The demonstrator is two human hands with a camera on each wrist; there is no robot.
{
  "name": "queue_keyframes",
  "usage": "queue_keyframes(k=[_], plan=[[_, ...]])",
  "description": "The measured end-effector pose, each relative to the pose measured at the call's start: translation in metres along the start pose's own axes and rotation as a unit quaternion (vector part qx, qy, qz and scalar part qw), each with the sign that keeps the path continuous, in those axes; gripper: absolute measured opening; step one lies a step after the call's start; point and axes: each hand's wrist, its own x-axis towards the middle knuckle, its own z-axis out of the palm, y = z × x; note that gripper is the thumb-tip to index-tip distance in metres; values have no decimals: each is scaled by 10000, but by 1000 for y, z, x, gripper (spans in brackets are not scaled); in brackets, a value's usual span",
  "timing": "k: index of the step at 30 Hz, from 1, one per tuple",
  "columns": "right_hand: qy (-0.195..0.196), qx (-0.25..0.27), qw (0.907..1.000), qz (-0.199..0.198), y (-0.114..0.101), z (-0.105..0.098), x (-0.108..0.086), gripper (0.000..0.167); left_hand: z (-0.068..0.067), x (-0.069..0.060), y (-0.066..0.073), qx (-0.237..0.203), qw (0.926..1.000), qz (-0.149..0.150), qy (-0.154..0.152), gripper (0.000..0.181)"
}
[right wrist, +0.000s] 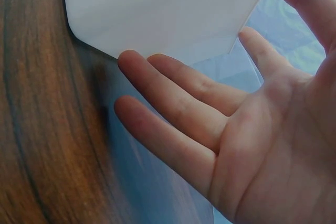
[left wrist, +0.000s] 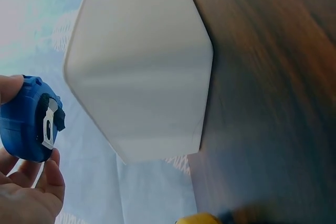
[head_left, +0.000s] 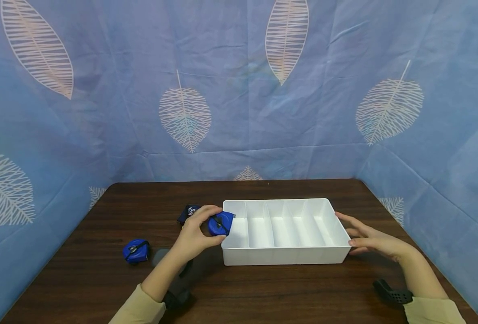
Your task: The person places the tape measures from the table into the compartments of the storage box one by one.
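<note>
My left hand (head_left: 192, 237) pinches a blue tape measure (head_left: 218, 224) between thumb and fingers, at the left end of a white divided box (head_left: 283, 256). In the left wrist view the tape measure (left wrist: 23, 124) is held beside the box's outer wall (left wrist: 142, 77), its metal hook end and a dark strap showing. At the box's right end my right hand (head_left: 376, 240) touches the side, fingers extended. In the right wrist view those fingers (right wrist: 178, 103) lie fairly straight and spread against the wall, with nothing gripped. The box's compartments hold nothing visible.
A second blue tape measure (head_left: 136, 251) lies on the dark wooden table (head_left: 287, 297) at the left. Behind my left hand is a dark item marked 5m (head_left: 187, 213), partly hidden. A blue leaf-patterned curtain (head_left: 230, 99) surrounds the table's back and sides.
</note>
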Motion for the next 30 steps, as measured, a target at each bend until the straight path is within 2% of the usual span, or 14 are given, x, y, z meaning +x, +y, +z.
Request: queue_keyframes(k=[2,12,24,30], plan=[[26,-9,10000,27,0,0,0,73,2,0,-6,83,9999,106,15,61],[27,-19,10000,24,0,1,0,73,11,-1,-7,404,9989,214,-88,63],[16,-15,10000,11,-1,0,0,73,18,-1,-6,639,9972,97,-377,64],[14,-27,10000,11,-1,0,1,73,20,-2,-5,786,9960,77,-415,63]])
